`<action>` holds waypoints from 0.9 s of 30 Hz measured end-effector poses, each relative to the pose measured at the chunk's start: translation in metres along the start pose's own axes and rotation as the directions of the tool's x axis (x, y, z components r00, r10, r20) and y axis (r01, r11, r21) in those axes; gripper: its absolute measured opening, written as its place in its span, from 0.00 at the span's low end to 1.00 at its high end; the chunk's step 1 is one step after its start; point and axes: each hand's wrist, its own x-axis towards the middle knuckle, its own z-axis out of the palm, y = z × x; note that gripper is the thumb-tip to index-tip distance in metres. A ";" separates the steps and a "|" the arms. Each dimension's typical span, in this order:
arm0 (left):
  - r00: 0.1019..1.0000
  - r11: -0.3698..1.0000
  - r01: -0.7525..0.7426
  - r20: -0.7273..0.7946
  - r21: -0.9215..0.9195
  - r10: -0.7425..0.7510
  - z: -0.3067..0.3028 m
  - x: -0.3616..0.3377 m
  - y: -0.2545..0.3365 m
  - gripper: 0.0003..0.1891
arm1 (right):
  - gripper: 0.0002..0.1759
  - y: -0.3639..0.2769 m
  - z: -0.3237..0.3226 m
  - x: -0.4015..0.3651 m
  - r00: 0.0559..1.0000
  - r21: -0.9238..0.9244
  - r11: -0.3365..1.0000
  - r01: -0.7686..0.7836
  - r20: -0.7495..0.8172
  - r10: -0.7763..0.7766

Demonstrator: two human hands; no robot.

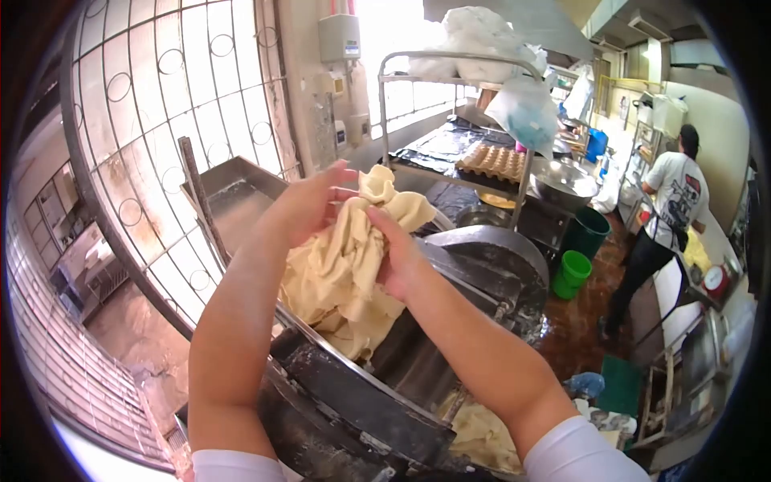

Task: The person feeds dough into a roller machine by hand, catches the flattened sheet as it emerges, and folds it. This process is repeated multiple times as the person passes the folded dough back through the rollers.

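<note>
A large, folded mass of pale dough [345, 265] is held up between my two hands, its lower part draping down onto the metal machine [418, 361]. My left hand [309, 207] presses against the dough's left side with fingers partly curled around its back. On the other side, my right hand [395, 255] grips the dough, the thumb lying over its front. More dough [482, 434] lies at the bottom of the machine, partly behind my right forearm.
A metal tray [241, 197] stands left of the machine beside a barred window [185, 88]. Behind is a rack holding egg trays [491, 161]. To the right are a green bucket [572, 275], a dark bin [586, 233] and a person [675, 197] facing away.
</note>
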 end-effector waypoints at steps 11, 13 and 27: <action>0.840 0.866 0.490 -0.317 0.100 -0.439 -0.087 0.015 -0.106 0.35 | 0.19 -0.038 -0.032 -0.033 0.996 0.190 0.978 -0.086 0.012 0.086; 0.828 0.824 0.560 -0.045 0.083 -0.558 -0.119 0.039 -0.125 0.29 | 0.20 -0.042 -0.032 -0.037 0.994 0.170 0.981 -0.089 0.081 0.076; 0.842 0.919 0.158 -0.536 0.362 0.066 -0.182 0.071 -0.136 0.22 | 0.23 0.017 -0.016 -0.006 0.988 0.145 0.983 -0.113 -0.089 0.127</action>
